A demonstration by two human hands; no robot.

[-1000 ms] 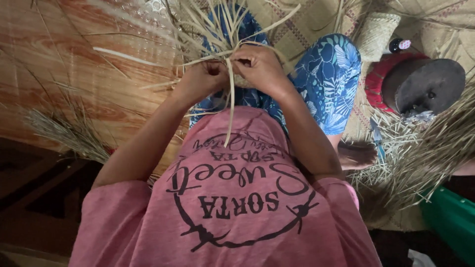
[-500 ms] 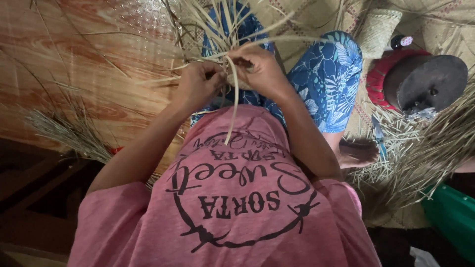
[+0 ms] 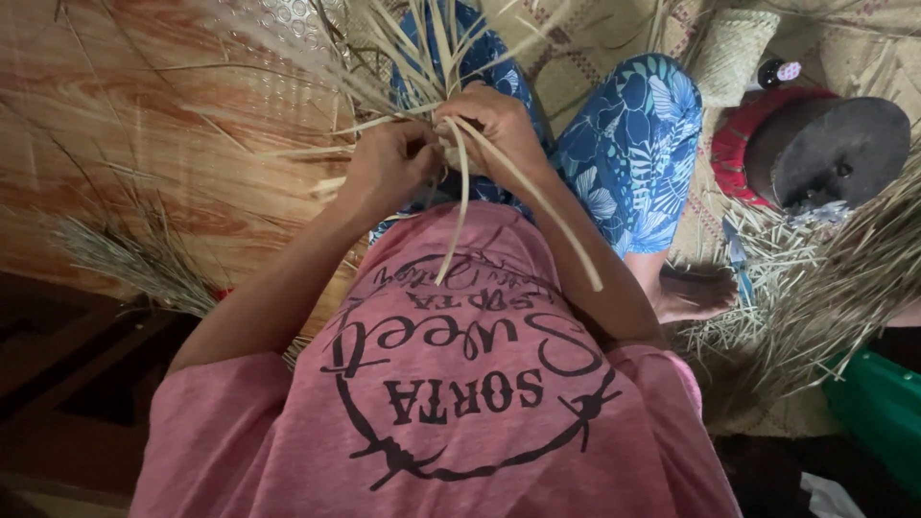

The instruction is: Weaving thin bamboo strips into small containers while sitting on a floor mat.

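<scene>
**Two hands work a bundle of pale straw strips**

Seen from above, a person in a pink printed shirt sits cross-legged and holds a bunch of pale straw strips [image 3: 432, 86] over the lap. The strips are flat, dry and cream-coloured; they fan out toward the far side, and two longer ones [image 3: 459, 206] hang back over the shirt. The left hand [image 3: 389, 163] is curled closed around the strips where they gather, and the right hand [image 3: 494, 125] pinches the same gathered point from the other side; the two hands touch. What the fingers are doing inside the knot appears to be plaiting, though they cover it.

Blue leaf-patterned trousers [image 3: 628, 144] fill the middle, with a bare foot [image 3: 696, 293] at the right. Far right lie a small woven basket [image 3: 737, 53], a red round container with a dark lid [image 3: 827, 149] and a small blue-handled knife [image 3: 737, 259] on scattered straw trimmings [image 3: 767, 288]. More loose straw [image 3: 134, 259] lies at the left on the brown patterned floor [image 3: 125, 115]. A green object [image 3: 878, 412] is cut off at the near right edge.
</scene>
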